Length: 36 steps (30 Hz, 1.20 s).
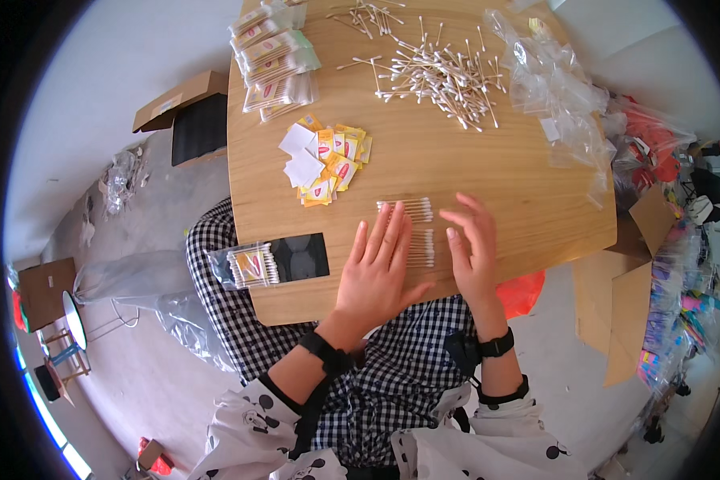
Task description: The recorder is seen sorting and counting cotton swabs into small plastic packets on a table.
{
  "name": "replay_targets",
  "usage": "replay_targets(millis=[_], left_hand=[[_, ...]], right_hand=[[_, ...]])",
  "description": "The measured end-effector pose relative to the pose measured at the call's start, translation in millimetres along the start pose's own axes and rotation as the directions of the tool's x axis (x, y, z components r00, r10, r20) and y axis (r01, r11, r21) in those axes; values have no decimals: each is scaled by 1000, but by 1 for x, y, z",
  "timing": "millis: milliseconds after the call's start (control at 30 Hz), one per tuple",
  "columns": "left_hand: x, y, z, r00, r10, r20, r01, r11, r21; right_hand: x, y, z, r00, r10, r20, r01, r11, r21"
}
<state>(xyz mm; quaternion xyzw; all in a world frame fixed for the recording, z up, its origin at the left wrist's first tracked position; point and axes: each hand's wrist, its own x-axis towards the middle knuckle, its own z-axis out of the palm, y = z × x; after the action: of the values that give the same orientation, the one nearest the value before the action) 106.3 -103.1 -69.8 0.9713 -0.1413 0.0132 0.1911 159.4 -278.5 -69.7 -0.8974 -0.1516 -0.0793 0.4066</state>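
Note:
Cotton swabs lie in two small rows near the table's front edge, one row (414, 210) behind the other (421, 250). My left hand (376, 268) rests flat over their left part, its fingers stretched out and hiding those ends. At the rows' right ends is my right hand (475, 256), fingers apart and slightly curled, holding nothing that I can see. A clear bag of swabs with a yellow-and-white card (253, 266) lies to the left, partly on a flat black rectangle (306, 254). Beyond my left hand is a heap of small printed cards (340, 164), some white side up.
A loose pile of cotton swabs (444, 80) covers the far middle of the wooden table (528, 208). Filled swab bags (274, 56) are stacked at the far left. Empty clear bags (556, 96) lie along the right edge. An open cardboard box (616, 296) stands at the right.

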Motion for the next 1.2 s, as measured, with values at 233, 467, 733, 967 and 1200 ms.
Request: replay_targets(millis=[233, 467, 733, 967, 1200], left_hand=[[-4, 2, -2, 1000, -11, 18, 11, 1000, -2], [-11, 2, 0, 999, -32, 11, 32, 998, -47], [-15, 8, -14, 899, -414, -142, 90, 493, -866], [1, 23, -16, 823, -565, -65, 25, 149, -989], [0, 24, -14, 825, -565, 16, 35, 24, -999]], right_hand=[[33, -6, 9, 990, -134, 34, 136, 990, -47], [41, 5, 16, 979, -182, 94, 195, 969, -153], [19, -18, 23, 999, 15, -36, -17, 997, -72], [18, -27, 50, 995, -40, 93, 68, 944, -324], [19, -39, 53, 988, -53, 144, 102, 928, -359]])
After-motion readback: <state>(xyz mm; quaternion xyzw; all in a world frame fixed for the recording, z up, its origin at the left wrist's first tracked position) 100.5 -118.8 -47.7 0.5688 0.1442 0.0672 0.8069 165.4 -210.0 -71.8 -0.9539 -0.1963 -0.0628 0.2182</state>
